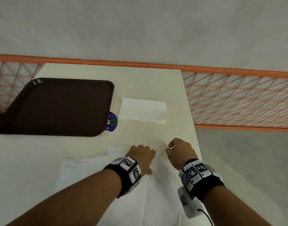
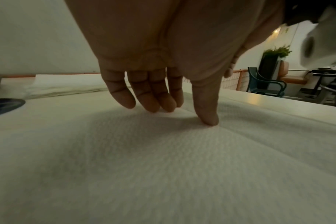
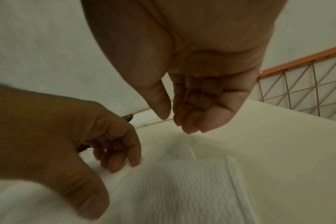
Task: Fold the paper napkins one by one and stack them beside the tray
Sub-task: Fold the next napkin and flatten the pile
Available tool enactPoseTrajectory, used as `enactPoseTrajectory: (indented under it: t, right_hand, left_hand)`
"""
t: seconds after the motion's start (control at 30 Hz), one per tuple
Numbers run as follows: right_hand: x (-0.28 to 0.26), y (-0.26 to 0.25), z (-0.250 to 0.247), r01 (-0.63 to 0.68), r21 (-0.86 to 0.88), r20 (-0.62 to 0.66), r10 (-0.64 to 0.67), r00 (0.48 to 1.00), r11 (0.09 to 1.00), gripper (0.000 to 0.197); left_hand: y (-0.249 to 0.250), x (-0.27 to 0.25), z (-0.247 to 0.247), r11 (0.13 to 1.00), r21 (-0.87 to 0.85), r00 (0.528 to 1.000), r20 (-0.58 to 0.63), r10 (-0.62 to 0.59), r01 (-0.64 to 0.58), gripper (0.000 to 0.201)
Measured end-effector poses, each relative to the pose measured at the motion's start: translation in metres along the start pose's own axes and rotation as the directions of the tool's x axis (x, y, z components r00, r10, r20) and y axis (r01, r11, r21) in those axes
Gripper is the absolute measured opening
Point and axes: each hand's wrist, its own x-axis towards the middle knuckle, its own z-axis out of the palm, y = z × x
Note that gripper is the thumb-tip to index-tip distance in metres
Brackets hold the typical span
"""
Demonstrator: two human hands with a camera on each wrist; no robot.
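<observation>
Our left hand (image 1: 142,156) rests fingertips and thumb on the open napkin (image 1: 163,193) at the near edge of the bench (image 1: 148,79), fingers loosely bent, gripping nothing. Our right hand (image 1: 180,152) hovers just beside it, fingers relaxed and empty. A folded napkin (image 1: 142,110) lies beside the tray (image 1: 58,106).
</observation>
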Motion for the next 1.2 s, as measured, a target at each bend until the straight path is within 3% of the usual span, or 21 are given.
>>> enactPoseTrajectory:
  t: [0.2, 0.4, 0.53, 0.63, 0.73, 0.8, 0.9, 0.97, 1.1, 1.2]
  right_hand:
    - [-0.018, 0.021, 0.007, 0.002, 0.010, 0.004, -0.002, 1.000, 1.000, 0.019]
    - [-0.027, 0.042, -0.004, -0.003, 0.032, -0.025, 0.004, 1.000, 0.999, 0.017]
    - [-0.029, 0.055, -0.007, -0.002, 0.077, -0.025, 0.004, 1.000, 0.997, 0.015]
    - [-0.034, 0.058, -0.009, 0.046, 0.146, -0.043, -0.040, 0.998, 0.988, 0.027]
    - [-0.039, 0.060, -0.006, 0.136, 0.285, -0.027, -0.134, 0.991, 0.949, 0.044]
    - [-0.039, 0.060, -0.004, 0.189, 0.347, 0.028, -0.212, 0.977, 0.918, 0.049]
    - [-0.035, 0.052, -0.005, 0.262, 0.308, 0.087, -0.301, 0.950, 0.915, 0.032]
    - [-0.032, 0.039, -0.010, 0.309, 0.277, 0.082, -0.342, 0.936, 0.910, 0.014]
    - [-0.027, 0.006, -0.023, 0.495, 0.127, 0.004, -0.500, 0.866, 0.859, 0.009]
    - [-0.031, -0.013, -0.025, 0.589, 0.064, -0.004, -0.590, 0.807, 0.805, 0.014]
  left_hand:
    - [0.006, -0.002, 0.000, 0.995, -0.061, 0.996, -0.023, -0.084, 0.083, 0.040]
    - [0.015, -0.003, -0.006, 0.994, -0.042, 0.994, 0.029, -0.102, 0.103, 0.043]
    - [0.016, -0.009, -0.012, 0.994, -0.102, 0.998, 0.046, -0.039, 0.044, 0.023]
    - [0.008, -0.022, -0.023, 0.970, -0.243, 1.000, 0.000, -0.003, 0.003, 0.020]
    - [-0.008, -0.037, -0.035, 0.923, -0.382, 0.993, -0.120, -0.013, -0.034, 0.018]
    - [-0.025, -0.045, -0.034, 0.828, -0.557, 0.983, -0.178, -0.042, -0.066, 0.017]
    - [-0.048, -0.057, -0.024, 0.589, -0.804, 0.970, -0.205, -0.134, -0.089, 0.013]
    - [-0.060, -0.062, -0.010, 0.499, -0.865, 0.955, -0.191, -0.227, -0.055, 0.012]
    - [-0.072, -0.068, 0.023, 0.364, -0.929, 0.939, -0.064, -0.338, 0.068, 0.018]
    - [-0.073, -0.071, 0.033, 0.062, -0.995, 0.903, 0.049, -0.428, 0.084, 0.028]
